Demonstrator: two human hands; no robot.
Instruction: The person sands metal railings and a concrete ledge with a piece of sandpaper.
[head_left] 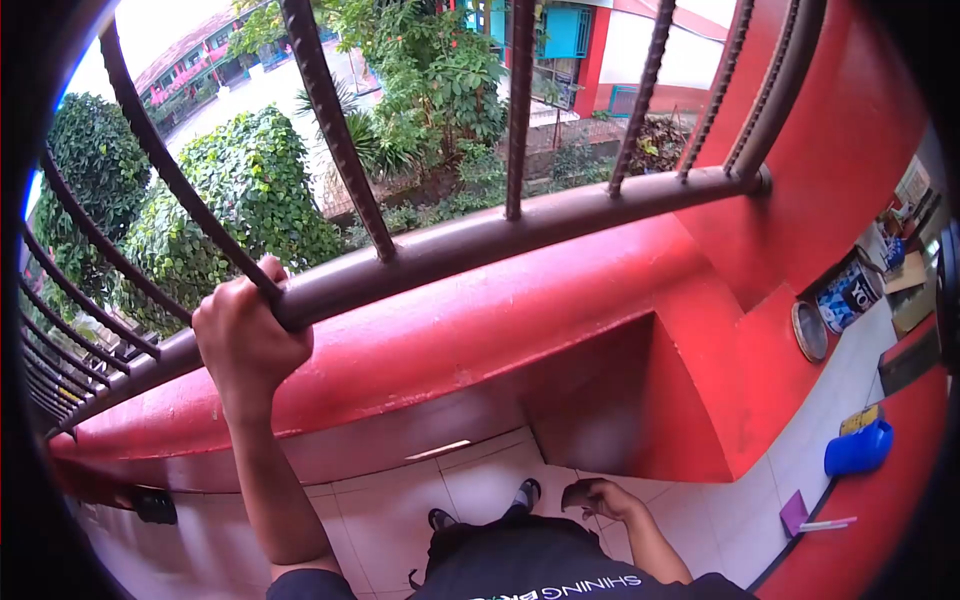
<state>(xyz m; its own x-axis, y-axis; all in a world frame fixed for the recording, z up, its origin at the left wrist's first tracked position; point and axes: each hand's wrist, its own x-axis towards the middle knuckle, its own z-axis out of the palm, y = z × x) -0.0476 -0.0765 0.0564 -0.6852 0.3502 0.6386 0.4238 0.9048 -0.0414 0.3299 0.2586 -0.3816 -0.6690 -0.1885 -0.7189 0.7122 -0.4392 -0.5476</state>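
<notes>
My left hand (248, 335) is wrapped round the brown metal rail (450, 235), at the foot of one upright bar (345, 140). The rail runs just above a red, rounded ledge (480, 325). Low beside my body, my right hand (612, 497) has its fingers closed on a small, dark, flat piece (577, 494); its kind is not clear from here. That hand is apart from the rail.
A red wall (820, 170) rises at the right. Along it stand a blue labelled can (848, 292) and a round lid (808, 331). A blue container (860, 448) and a purple piece (794, 513) lie at the far right. Below is a tiled floor (400, 510).
</notes>
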